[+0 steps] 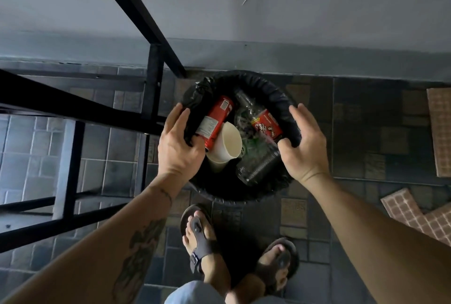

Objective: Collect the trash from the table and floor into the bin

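A round bin (258, 84) lined with a black bag stands on the tiled floor against the wall. Inside it lie a red can (217, 118), a cream paper cup (228, 145) and a clear plastic bottle (258, 159) with a red label. My left hand (179, 145) grips the bin's left rim, thumb curled over the black bag. My right hand (305, 142) holds the right rim, thumb hooked on the bag and fingers spread along the outside.
A black metal table frame (153, 84) stands close to the bin's left. My sandalled feet (202, 238) are just in front of the bin. Brown tile pieces (439, 130) lie on the floor at the right.
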`<state>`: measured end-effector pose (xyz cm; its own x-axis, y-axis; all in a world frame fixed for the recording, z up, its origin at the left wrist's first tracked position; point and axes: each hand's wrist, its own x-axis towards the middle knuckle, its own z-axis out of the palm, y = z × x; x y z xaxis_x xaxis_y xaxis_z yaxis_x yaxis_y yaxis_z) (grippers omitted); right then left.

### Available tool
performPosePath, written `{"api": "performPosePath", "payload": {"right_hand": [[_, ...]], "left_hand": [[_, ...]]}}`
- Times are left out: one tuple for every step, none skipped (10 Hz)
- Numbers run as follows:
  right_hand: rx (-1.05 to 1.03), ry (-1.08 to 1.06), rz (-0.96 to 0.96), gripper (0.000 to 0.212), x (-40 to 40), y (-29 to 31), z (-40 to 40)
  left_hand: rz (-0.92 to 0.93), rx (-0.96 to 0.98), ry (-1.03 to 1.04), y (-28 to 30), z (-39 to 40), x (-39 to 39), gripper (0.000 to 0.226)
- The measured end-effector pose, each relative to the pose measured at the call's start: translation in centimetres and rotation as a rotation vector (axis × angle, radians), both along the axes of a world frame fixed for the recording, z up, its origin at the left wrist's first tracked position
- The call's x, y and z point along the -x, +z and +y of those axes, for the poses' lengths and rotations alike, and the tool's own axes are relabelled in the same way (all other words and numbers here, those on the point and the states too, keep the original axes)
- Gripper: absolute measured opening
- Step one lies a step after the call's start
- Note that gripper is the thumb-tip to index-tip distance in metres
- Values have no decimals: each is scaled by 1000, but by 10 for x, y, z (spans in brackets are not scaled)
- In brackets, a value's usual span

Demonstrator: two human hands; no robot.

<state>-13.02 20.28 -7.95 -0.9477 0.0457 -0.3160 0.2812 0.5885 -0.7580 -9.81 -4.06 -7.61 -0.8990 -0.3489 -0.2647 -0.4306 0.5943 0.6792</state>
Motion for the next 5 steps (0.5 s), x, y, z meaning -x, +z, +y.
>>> {"api": "performPosePath", "payload": {"right_hand": [[-70, 124, -31, 78, 3, -1, 4], [-138, 232, -100, 81, 5, 4, 11], [-203, 309, -189, 83, 5, 17, 17], [-216, 333, -288, 78, 6, 38, 19], [-228, 329, -311, 71, 4, 77, 14]], "left_hand": [[-83, 63, -39, -3, 1, -3, 69], [-207, 124, -131, 2, -2, -6, 67], [-289, 152, -169, 12, -2, -6, 65], [-332, 151, -153, 30, 0, 1, 65], [-345, 144, -136, 63, 1, 6, 62]]}}
